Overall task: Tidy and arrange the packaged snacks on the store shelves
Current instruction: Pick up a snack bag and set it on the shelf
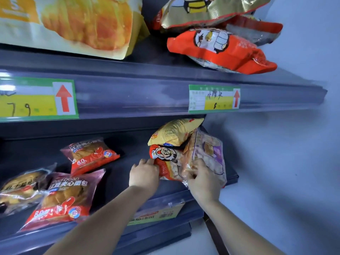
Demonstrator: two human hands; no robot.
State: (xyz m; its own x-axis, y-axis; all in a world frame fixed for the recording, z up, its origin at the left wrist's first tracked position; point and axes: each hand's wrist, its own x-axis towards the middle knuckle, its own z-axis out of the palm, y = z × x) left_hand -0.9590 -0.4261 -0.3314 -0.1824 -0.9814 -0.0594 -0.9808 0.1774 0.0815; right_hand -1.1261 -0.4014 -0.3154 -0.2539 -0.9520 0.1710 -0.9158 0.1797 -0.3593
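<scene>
The upper shelf (138, 92) bears a large yellow bread pack (73, 24) standing square, but the red and gold snack bags (220, 48) beside it lie heaped and tilted. On the lower shelf (117, 181) the red bean bread packs (70, 196) lie askew at the left, and at the right end a yellow bag (174, 133) tops a red cartoon bag (169, 162) with a clear purple-labelled bag (209, 153) leaning against it. The hands are close together there, the left hand (145, 173) curled on the red bag's edge and the right hand (202, 181) gripping the clear bag, so most of the tidying seems left to do.
</scene>
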